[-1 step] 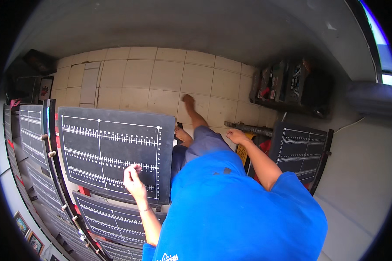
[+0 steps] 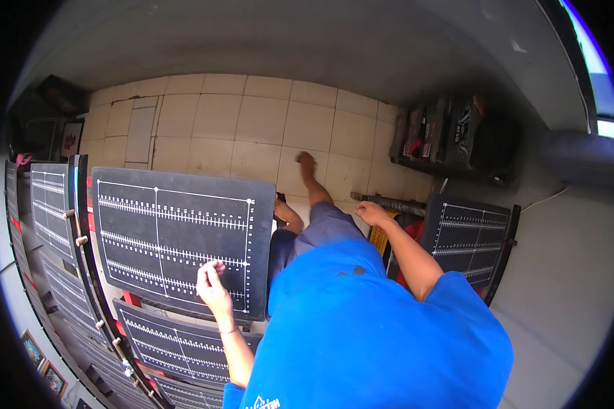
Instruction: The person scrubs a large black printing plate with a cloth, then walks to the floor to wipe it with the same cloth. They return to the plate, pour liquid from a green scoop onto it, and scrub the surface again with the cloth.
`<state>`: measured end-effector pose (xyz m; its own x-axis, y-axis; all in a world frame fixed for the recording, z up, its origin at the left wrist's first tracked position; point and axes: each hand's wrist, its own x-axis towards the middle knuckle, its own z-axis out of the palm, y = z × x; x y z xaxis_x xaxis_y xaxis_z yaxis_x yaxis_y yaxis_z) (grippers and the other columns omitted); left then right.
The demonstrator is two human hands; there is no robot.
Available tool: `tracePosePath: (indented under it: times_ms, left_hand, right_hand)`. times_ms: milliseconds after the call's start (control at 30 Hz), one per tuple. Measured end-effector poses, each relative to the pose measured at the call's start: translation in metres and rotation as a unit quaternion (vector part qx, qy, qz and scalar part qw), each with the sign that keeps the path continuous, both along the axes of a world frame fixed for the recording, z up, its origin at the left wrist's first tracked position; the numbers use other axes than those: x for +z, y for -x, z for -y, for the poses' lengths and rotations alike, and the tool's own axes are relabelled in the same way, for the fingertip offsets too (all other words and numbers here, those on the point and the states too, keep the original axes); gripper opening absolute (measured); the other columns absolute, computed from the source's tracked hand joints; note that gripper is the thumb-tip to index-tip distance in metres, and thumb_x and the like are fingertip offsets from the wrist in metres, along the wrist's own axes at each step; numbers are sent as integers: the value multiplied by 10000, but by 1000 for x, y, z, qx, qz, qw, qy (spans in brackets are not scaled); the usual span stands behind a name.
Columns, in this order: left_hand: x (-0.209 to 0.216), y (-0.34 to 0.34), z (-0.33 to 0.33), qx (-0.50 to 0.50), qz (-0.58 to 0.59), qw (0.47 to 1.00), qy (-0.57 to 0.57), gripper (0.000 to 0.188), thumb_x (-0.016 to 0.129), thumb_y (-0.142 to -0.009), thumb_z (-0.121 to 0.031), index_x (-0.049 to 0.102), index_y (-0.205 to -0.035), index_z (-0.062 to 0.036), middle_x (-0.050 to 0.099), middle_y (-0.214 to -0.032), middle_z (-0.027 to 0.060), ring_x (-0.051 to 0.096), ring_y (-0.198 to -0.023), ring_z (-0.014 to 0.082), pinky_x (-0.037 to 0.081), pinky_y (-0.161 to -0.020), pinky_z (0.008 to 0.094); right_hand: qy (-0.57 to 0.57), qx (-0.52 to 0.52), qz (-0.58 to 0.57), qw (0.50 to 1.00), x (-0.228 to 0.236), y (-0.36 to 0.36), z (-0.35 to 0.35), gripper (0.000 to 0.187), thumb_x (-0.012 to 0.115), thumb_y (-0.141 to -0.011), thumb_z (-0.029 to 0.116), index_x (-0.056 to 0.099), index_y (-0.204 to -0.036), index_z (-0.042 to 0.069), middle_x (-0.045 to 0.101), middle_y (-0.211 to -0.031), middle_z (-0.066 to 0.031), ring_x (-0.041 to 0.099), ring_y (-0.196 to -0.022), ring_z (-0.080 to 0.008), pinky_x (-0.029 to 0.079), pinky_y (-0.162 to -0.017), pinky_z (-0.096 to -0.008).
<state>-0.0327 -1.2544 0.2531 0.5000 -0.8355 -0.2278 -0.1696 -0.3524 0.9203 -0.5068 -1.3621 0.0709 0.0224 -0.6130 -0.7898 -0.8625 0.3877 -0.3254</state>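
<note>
My left hand (image 2: 213, 288) hovers over the near right part of a black rectangular board (image 2: 194, 235) printed with white scale lines. Its fingers are curled in toward the thumb; whether anything small sits between them cannot be made out. Off to the right, my right hand (image 2: 370, 213) is held in front of my hip with bent, closed fingers. What it may hold is hidden. Beyond it lies a second marked black board (image 2: 466, 238), with a yellow perforated piece (image 2: 378, 238) below the hand.
More marked boards (image 2: 174, 344) stand in rows at left, beside a dark rail (image 2: 92, 273) with knobs. Dark bins (image 2: 450, 136) holding assorted items stand at the far right by the wall. Pale floor tiles (image 2: 259, 116) stretch ahead, where my bare foot (image 2: 307, 163) is stepping.
My forward foot has shifted slightly to the right. The left hand has drifted a little rightward over the board; the right hand has hardly moved.
</note>
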Motion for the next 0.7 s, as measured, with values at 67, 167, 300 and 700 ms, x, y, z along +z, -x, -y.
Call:
tracePosePath:
  times_ms: [67, 167, 300, 700]
  left_hand:
    - [-3, 2, -10, 17, -10, 1000, -15, 220, 466, -1045, -119, 636, -1036, 22, 682, -980, 99, 649, -855, 164, 533, -808, 295]
    - [-13, 1, -11, 61, -23, 997, -34, 236, 464, -1050, -130, 641, -1029, 23, 687, -969, 98, 648, -846, 158, 525, -794, 291]
    - [-20, 21, 12, 109, -52, 992, -36, 240, 465, -1052, -131, 650, -1036, 22, 690, -970, 101, 647, -844, 153, 525, -786, 288]
    - [-8, 99, 82, 96, -57, 992, 58, 231, 486, -1048, -153, 645, -1033, 15, 687, -941, 85, 648, -825, 149, 530, -766, 284]
  right_hand:
    - [0, -13, -7, 1000, 32, -5, 16, 428, 571, -935, 363, 649, -1222, 56, 665, -1201, -188, 605, -1154, -345, 466, -973, -410]
    - [44, -63, 46, 996, 67, -5, 40, 426, 583, -941, 334, 637, -1229, 24, 678, -1174, -179, 629, -1115, -334, 479, -951, -396]
    - [44, -29, 37, 998, 87, 13, 34, 414, 609, -940, 277, 625, -1251, 5, 705, -1114, -166, 670, -1037, -276, 500, -908, -361]
    - [54, 34, 73, 995, 64, 64, 116, 470, 613, -941, 331, 606, -1276, 1, 678, -1189, -183, 652, -1098, -281, 503, -933, -363]
